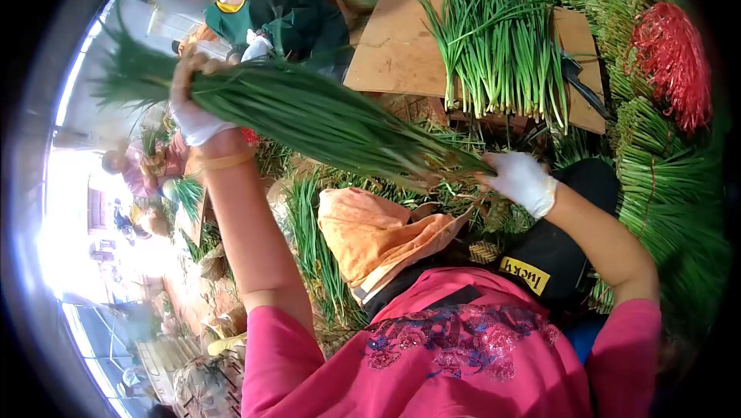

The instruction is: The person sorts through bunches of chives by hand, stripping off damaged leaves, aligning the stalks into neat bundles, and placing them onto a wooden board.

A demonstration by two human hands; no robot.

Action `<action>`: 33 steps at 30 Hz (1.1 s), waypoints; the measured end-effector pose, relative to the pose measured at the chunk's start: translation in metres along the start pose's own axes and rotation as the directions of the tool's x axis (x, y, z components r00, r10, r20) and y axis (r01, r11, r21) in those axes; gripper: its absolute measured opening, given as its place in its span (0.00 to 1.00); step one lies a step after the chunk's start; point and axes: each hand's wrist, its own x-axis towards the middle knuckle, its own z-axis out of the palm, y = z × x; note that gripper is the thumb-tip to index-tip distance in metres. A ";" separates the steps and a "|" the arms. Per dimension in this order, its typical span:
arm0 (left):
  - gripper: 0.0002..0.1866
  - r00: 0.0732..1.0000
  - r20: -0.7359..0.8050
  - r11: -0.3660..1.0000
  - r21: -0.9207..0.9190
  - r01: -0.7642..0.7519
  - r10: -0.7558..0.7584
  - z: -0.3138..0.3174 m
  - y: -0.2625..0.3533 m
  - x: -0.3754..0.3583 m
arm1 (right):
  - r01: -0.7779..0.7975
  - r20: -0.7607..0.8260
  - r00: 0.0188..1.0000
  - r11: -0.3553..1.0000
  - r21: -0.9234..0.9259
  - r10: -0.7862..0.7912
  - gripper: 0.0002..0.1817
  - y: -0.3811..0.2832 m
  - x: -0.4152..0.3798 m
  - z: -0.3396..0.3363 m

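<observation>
A long bunch of green chives [309, 109] stretches across the view, held up in the air between my two hands. My left hand [197, 105], in a pale glove with the fingers showing, is wrapped round the leafy end, which is blurred by motion. My right hand [521, 180], in a white glove, is closed on the narrower end, where dry brownish bits hang. Beyond the bunch, more chives [498, 55] lie side by side on a wooden board [394, 47], their pale stems towards me. A black tool [583, 82] rests at the board's right edge.
Stacked green bundles [648, 163] fill the right side, with red ties [671, 63] on top. An orange cloth [370, 233] lies over my lap beside a black item with a yellow label [525, 273]. Loose chives [309, 240] lie below. A person in green [270, 9] sits opposite.
</observation>
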 end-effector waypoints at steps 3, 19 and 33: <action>0.11 0.979 -0.088 0.981 0.074 -0.178 0.185 -0.016 0.043 0.004 | 0.034 0.205 0.974 0.823 -0.567 0.101 0.16 0.055 -0.017 -0.008; 0.11 0.889 -0.403 0.965 -0.221 0.138 -0.219 -0.092 -0.085 -0.148 | -0.618 0.199 0.781 -0.688 0.380 -0.592 0.27 -0.018 0.038 0.103; 0.22 0.410 -0.853 0.943 -0.327 0.065 -0.324 -0.212 -0.110 -0.257 | -0.767 0.748 0.588 0.082 0.637 -0.308 0.17 -0.047 -0.003 0.113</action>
